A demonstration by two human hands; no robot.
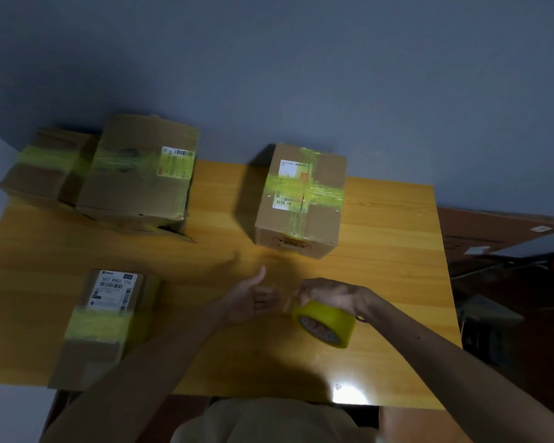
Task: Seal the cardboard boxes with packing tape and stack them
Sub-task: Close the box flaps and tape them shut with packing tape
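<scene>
Tape roll (325, 324), likely light and stiff and best held by its rim, sits at the near middle of the bench (381, 282), the right hand (328, 294) with fingers curled over its top, the left hand (253, 298) beside it, fingers relaxed, thumb raised.

1. A bare lane of surface (219, 203) runs between the tall box (138, 180) and the cross-taped box (301, 199); it reaches back to the wall.
2. Right of the cross-taped box the surface lies bare to its edge.
3. The far-left box (45, 167) sits tight beside the tall box; no gap shows.
4. The near-left box (106, 321) blocks that corner; a bare strip parts it from the pair behind.
5. The left hand (253, 298) and the right hand (327, 294), gripping the tape roll (325, 324), fill the near middle.
</scene>
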